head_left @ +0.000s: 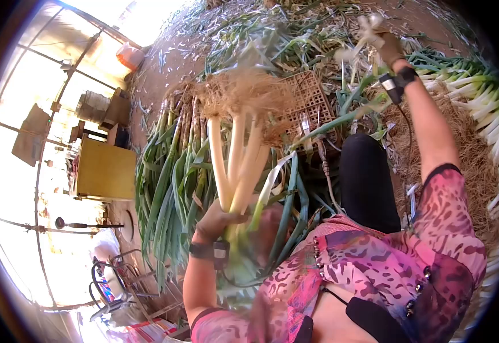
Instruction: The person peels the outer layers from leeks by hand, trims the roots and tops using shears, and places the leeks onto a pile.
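My left hand [220, 222], in a brown glove, is closed around a few leeks [235, 154]. Their white shanks point away from me, and bushy brown roots [244, 94] fan out at the far ends. My right hand [388, 48], also gloved, is stretched far out to the upper right. Pale, motion-smeared leek peelings [369, 28] show at its fingers, which are partly blurred. Beyond the held leeks lies a pile of unpeeled leeks [175, 143] with long green leaves. An air nozzle with a hose [325, 163] sits near my dark-clad knee [366, 177].
A brown plastic crate [309, 100] stands behind the held roots. Leaf scraps [261, 40] litter the ground ahead. Peeled leeks [492, 114] line the right side beside a heap of cut roots [432, 137]. At left are a yellow cabinet [106, 168] and a metal-framed chair [118, 280].
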